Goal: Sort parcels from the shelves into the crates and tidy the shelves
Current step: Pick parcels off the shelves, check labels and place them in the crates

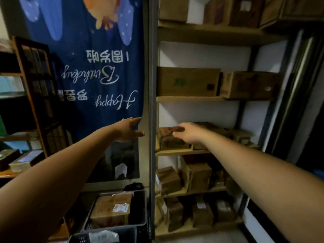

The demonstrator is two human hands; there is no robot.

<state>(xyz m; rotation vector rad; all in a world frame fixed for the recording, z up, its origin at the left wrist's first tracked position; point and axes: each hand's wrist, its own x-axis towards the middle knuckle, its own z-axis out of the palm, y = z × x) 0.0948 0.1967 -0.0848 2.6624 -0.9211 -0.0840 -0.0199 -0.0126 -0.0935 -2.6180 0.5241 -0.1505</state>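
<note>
Reaching my right hand [190, 135] for a parcel [168, 142] at the shelf [180, 152] left edge to crate it, grip unclear; left hand [127, 130] loose, empty.

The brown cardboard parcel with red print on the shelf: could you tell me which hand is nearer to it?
Right. The right hand is at the top of the brown cardboard parcel; the left hand is off to its left, beyond the grey shelf post.
</note>
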